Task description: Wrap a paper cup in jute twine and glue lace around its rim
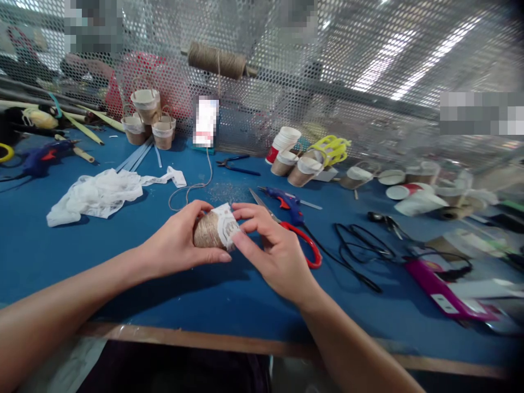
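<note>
Between my hands, above the front of the blue table, is a small twine-wrapped cup (207, 231), tilted on its side. White lace trim (227, 226) runs around its rim end, which faces right. My left hand (180, 234) is wrapped around the twine-covered body, thumb below and fingers behind. The fingers and thumb of my right hand (272, 248) close on the lace edge. Red-handled scissors (305, 240) lie just beyond my right hand, partly hidden by it. A heap of white lace ribbon (98, 194) rests to the left.
Blue glue guns (289, 203) lie right of centre and at far left. Finished twine baskets (145, 109) are stacked at the back. Pliers (239, 165), a phone (206, 121) and paper cups (284, 143) stand or lie behind. A black cable and a magenta power strip (446, 292) occupy the right.
</note>
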A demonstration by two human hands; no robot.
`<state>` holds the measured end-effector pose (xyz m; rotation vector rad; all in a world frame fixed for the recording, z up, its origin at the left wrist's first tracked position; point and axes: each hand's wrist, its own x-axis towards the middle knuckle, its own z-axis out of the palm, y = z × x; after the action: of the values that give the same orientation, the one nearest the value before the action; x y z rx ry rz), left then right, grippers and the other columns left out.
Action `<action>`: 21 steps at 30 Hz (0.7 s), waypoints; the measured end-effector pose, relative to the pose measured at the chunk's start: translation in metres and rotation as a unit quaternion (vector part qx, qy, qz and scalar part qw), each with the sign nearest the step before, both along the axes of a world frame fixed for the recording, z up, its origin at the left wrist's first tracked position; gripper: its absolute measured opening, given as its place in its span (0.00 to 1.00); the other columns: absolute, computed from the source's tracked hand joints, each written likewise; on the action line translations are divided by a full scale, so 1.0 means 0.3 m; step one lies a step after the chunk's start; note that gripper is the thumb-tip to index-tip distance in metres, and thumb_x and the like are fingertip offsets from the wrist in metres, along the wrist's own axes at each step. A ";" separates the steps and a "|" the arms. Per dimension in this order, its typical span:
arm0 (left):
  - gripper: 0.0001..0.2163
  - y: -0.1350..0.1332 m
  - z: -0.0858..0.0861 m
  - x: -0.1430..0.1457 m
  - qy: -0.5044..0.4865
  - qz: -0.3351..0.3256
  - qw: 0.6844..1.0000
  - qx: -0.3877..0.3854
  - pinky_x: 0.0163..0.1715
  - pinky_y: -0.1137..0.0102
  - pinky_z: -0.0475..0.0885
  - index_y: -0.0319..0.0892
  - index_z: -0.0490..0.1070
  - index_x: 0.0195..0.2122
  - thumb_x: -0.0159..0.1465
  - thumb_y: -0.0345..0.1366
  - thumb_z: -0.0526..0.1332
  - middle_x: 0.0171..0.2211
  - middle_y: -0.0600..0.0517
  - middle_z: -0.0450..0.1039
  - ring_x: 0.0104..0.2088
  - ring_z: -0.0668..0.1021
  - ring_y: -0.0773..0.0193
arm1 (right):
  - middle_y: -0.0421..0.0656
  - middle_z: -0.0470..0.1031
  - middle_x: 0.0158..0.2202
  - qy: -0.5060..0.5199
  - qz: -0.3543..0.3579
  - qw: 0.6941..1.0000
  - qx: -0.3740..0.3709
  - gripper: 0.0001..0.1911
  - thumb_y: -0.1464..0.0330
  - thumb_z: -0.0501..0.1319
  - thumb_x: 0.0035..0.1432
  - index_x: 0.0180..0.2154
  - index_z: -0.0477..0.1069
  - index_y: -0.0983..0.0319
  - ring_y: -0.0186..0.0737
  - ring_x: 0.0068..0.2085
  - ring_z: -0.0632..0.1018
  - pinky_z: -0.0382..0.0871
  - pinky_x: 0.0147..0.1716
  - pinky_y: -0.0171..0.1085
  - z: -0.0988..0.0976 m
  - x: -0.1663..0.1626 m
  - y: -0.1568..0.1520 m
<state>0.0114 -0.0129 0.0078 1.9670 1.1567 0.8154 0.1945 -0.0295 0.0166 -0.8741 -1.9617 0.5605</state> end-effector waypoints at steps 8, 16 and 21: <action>0.26 -0.009 0.012 0.000 -0.040 -0.029 0.994 -0.095 0.28 0.70 0.66 0.38 0.60 0.44 0.51 0.51 0.62 0.35 0.50 0.67 0.30 0.69 0.64 | 0.43 0.72 0.38 0.018 -0.014 0.999 -0.037 0.07 0.72 0.58 0.56 0.26 0.65 0.59 0.42 0.49 0.71 0.65 0.48 0.46 -0.011 -0.014 -0.003; 0.22 -0.003 -0.004 0.001 -0.038 -0.024 0.994 -0.102 0.26 0.71 0.65 0.39 0.60 0.43 0.53 0.48 0.62 0.30 0.54 0.65 0.27 0.67 0.67 | 0.44 0.72 0.39 0.013 0.005 0.999 -0.042 0.05 0.68 0.57 0.58 0.30 0.69 0.59 0.42 0.49 0.72 0.66 0.48 0.46 -0.005 -0.010 -0.003; 0.21 -0.004 -0.007 0.006 -0.045 -0.023 0.993 -0.110 0.24 0.72 0.64 0.40 0.60 0.41 0.53 0.48 0.62 0.29 0.55 0.63 0.26 0.66 0.68 | 0.43 0.73 0.38 0.000 -0.014 0.999 -0.045 0.07 0.69 0.58 0.58 0.27 0.68 0.59 0.42 0.49 0.72 0.66 0.48 0.46 -0.006 -0.013 -0.001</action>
<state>0.0133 -0.0141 0.0058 1.7524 1.0954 0.7132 0.1906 -0.0298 0.0147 -0.9563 -1.9341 0.6352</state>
